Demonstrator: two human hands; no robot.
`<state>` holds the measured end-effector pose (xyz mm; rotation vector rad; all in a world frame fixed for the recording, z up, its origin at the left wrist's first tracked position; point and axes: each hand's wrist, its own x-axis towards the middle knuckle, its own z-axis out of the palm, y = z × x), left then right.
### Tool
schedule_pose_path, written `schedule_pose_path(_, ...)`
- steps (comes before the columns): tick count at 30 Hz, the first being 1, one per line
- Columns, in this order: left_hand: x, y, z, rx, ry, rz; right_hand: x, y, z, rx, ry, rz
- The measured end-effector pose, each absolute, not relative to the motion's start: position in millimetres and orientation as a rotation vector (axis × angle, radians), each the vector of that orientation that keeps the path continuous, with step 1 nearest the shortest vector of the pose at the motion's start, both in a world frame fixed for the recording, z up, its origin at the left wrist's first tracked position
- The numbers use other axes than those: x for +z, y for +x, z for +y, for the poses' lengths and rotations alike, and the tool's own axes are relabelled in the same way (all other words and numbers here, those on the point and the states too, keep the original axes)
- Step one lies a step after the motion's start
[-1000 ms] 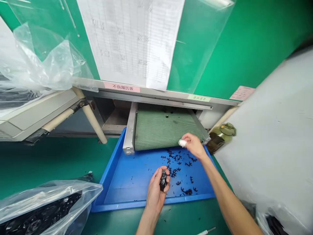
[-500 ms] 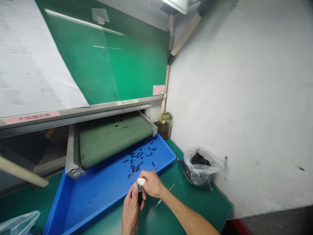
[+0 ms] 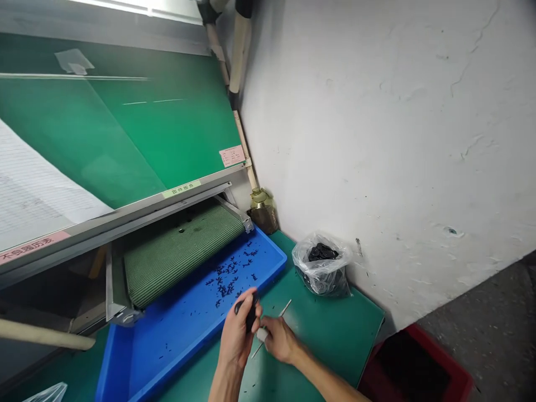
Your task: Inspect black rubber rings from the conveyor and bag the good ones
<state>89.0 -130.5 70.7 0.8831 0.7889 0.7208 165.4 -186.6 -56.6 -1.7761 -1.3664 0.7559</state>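
My left hand (image 3: pixel 237 336) is closed around a small black round part (image 3: pixel 250 316), held above the near right edge of the blue tray (image 3: pixel 167 346). My right hand (image 3: pixel 280 339) is right beside it, fingers curled, with a white wrap on one fingertip (image 3: pixel 261 334) touching the part's lower side. A thin metal pin (image 3: pixel 272 327) lies on the green table just behind my right hand. Several small black scraps (image 3: pixel 228 273) are scattered in the tray.
A green ribbed conveyor belt (image 3: pixel 180 248) ends over the tray's far side. A clear bag of black parts (image 3: pixel 321 265) sits on the green table (image 3: pixel 335 324) by the white wall. An olive bottle (image 3: pixel 263 209) stands in the corner. A red bin (image 3: pixel 419 374) sits low right.
The view swung right and up. My right hand came from the belt's end to the black part, then shifted from above it to below and right of it.
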Motion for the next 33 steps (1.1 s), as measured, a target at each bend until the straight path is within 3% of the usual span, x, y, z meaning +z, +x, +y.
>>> schedule_pose_path(6, 128.4, 205.4, -129.7, 0.486, 1.056, 0.484, -73.8, 150.8, -202.7, 0.692, -1.857, -1.477)
schedule_pose_path(17, 106.5, 283.8, -116.7, 0.328, 1.464, 0.467, -72.5, 160.1, -198.6, 0.657, -1.852, -1.588)
schedule_pose_path(25, 103.0, 198.2, -99.8, 0.823, 1.203, 0.422, -61.0, 154.0, -213.4, 0.793, -1.766, -1.643)
schedule_pose_path(33, 35.8, 34.7, -128.5, 1.029, 0.828, 0.94, -30.4, 175.4, -186.5, 0.763, -1.737, -1.651)
